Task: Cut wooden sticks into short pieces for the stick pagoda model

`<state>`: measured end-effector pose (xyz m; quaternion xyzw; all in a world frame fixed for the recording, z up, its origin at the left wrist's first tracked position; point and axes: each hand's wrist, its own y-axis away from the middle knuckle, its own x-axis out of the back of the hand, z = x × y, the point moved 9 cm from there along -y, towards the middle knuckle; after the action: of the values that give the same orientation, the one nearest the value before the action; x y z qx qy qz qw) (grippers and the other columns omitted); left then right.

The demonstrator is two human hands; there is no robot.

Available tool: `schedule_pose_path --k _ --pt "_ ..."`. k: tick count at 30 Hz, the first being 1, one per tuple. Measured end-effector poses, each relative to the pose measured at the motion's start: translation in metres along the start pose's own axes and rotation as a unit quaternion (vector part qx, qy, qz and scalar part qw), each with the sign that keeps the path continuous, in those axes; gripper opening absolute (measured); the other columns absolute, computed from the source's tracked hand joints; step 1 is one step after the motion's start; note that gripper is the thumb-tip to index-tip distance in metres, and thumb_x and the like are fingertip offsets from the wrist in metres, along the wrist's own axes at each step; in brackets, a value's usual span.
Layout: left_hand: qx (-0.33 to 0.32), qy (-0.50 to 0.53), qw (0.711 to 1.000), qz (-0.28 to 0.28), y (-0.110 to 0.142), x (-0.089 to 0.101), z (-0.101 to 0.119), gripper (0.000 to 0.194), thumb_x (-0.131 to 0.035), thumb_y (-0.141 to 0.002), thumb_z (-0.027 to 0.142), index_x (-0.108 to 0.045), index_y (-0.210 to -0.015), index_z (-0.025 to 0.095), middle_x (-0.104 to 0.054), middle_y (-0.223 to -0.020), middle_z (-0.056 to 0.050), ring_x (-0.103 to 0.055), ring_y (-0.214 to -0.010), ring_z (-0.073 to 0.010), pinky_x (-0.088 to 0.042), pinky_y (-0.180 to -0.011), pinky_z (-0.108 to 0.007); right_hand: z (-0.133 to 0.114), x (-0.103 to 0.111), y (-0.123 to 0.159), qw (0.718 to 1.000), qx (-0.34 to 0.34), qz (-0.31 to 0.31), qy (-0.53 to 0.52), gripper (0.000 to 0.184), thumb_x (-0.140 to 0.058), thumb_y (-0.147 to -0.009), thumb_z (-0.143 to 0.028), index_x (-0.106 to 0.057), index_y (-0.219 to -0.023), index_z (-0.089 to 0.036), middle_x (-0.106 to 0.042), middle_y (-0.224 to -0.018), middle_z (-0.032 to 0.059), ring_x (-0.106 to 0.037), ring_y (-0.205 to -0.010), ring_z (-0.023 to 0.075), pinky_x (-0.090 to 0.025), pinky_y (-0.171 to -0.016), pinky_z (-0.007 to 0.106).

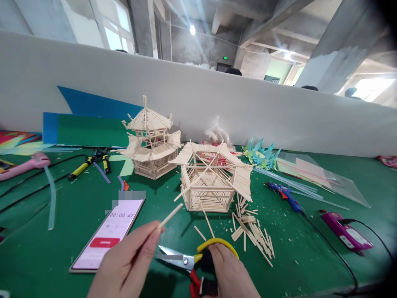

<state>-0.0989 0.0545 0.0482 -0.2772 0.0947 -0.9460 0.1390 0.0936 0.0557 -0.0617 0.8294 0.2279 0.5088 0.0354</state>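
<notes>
My left hand (128, 260) pinches a thin wooden stick (170, 215) that points up and right toward a half-built stick pavilion (211, 178). My right hand (231, 273) grips scissors (186, 261) with yellow and red handles; the blades point left, just below the stick. A finished two-tier stick pagoda (150, 145) stands behind, to the left. Several loose sticks (252, 231) lie on the green table (310, 256) right of the scissors.
A phone (108, 236) showing a timer lies at the left of my hands. A blue glue gun (283, 193) and a magenta device (345, 231) with cables sit at the right. Pliers (89, 162), a pink tool (23, 164), paper cranes (260, 153) and a white partition (279, 111) lie beyond.
</notes>
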Motion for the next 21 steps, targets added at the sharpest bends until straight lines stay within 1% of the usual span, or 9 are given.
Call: schedule_pose_path --k 3,6,8,10,12,13,16,18,21 --pt "-0.1 -0.055 0.992 -0.06 0.004 -0.021 0.019 0.016 -0.052 -0.077 0.031 -0.057 -0.091 0.025 -0.066 -0.079 0.002 -0.061 -0.078 -0.0161 -0.047 -0.062 -0.017 -0.006 -0.005 -0.005 0.999 0.01 0.023 0.021 0.075 -0.064 -0.054 -0.031 -0.045 -0.12 -0.001 -0.049 -0.12 0.0201 -0.043 -0.109 0.0343 -0.035 -0.094 0.04" --pt "-0.162 -0.089 0.98 -0.068 0.008 -0.032 0.025 0.014 -0.046 -0.081 0.026 -0.054 -0.092 0.024 -0.067 -0.084 0.0 -0.062 -0.076 -0.0142 -0.047 -0.066 -0.018 -0.003 0.003 0.0 0.994 0.042 0.086 0.046 0.066 -0.064 -0.056 -0.033 -0.052 -0.114 -0.003 -0.054 -0.114 0.0197 -0.049 -0.102 0.0344 -0.041 -0.088 0.043" --pt "-0.193 -0.106 0.972 -0.079 0.012 -0.039 0.027 0.015 -0.042 -0.083 0.024 -0.053 -0.092 0.024 -0.067 -0.083 -0.001 -0.063 -0.073 -0.0142 -0.047 -0.065 -0.02 -0.006 0.023 0.011 0.978 0.11 0.168 0.052 0.047 -0.062 -0.063 -0.028 -0.057 -0.106 -0.01 -0.061 -0.104 0.0146 -0.056 -0.092 0.0291 -0.047 -0.079 0.039" --pt "-0.216 -0.127 0.961 -0.116 0.018 -0.051 0.031 0.016 -0.039 -0.083 0.021 -0.054 -0.089 0.023 -0.066 -0.078 -0.002 -0.062 -0.069 -0.0151 -0.048 -0.063 -0.022 -0.014 0.053 0.03 0.946 0.183 0.264 0.045 0.026 -0.055 -0.071 -0.019 -0.058 -0.097 -0.016 -0.064 -0.093 0.0087 -0.059 -0.083 0.0215 -0.049 -0.072 0.032" --pt "-0.223 -0.157 0.947 -0.171 0.024 -0.064 0.036 0.019 -0.038 -0.082 0.018 -0.056 -0.084 0.022 -0.065 -0.073 -0.002 -0.061 -0.065 -0.0163 -0.048 -0.06 -0.025 -0.022 0.084 0.048 0.914 0.217 0.339 0.036 0.019 -0.05 -0.076 -0.013 -0.055 -0.094 -0.018 -0.062 -0.087 0.0071 -0.057 -0.079 0.0182 -0.048 -0.069 0.029" --pt "-0.221 -0.176 0.938 -0.2 0.027 -0.071 0.038 0.02 -0.037 -0.081 0.017 -0.057 -0.082 0.021 -0.065 -0.071 -0.003 -0.06 -0.064 -0.0168 -0.048 -0.059 -0.025 -0.03 0.095 0.054 0.905 0.235 0.352 0.035 0.02 -0.05 -0.076 -0.012 -0.053 -0.095 -0.018 -0.061 -0.087 0.0072 -0.057 -0.079 0.018 -0.047 -0.068 0.029" --pt "-0.215 -0.233 0.908 -0.274 0.035 -0.089 0.042 0.022 -0.038 -0.079 0.013 -0.058 -0.078 0.02 -0.065 -0.074 -0.005 -0.059 -0.066 -0.0184 -0.047 -0.059 -0.027 -0.05 0.106 0.05 0.927 0.246 0.279 0.04 0.022 -0.05 -0.076 -0.016 -0.054 -0.098 -0.02 -0.06 -0.091 0.0066 -0.054 -0.081 0.0197 -0.045 -0.07 0.032" --pt "-0.23 -0.253 0.886 -0.312 0.042 -0.1 0.042 0.02 -0.04 -0.077 0.011 -0.058 -0.074 0.019 -0.066 -0.075 -0.006 -0.06 -0.066 -0.0192 -0.047 -0.058 -0.028 -0.057 0.094 0.04 0.953 0.242 0.178 0.04 0.017 -0.046 -0.079 -0.019 -0.056 -0.093 -0.02 -0.061 -0.086 0.0043 -0.054 -0.077 0.0183 -0.045 -0.069 0.031" --pt "-0.263 -0.261 0.864 -0.341 0.052 -0.11 0.04 0.014 -0.048 -0.072 0.011 -0.059 -0.07 0.019 -0.067 -0.069 -0.003 -0.061 -0.059 -0.0188 -0.046 -0.053 -0.027 -0.057 0.066 0.033 0.966 0.255 0.046 0.015 0.021 -0.039 -0.083 -0.022 -0.059 -0.08 -0.018 -0.061 -0.073 0.0023 -0.054 -0.066 0.0136 -0.043 -0.058 0.023"
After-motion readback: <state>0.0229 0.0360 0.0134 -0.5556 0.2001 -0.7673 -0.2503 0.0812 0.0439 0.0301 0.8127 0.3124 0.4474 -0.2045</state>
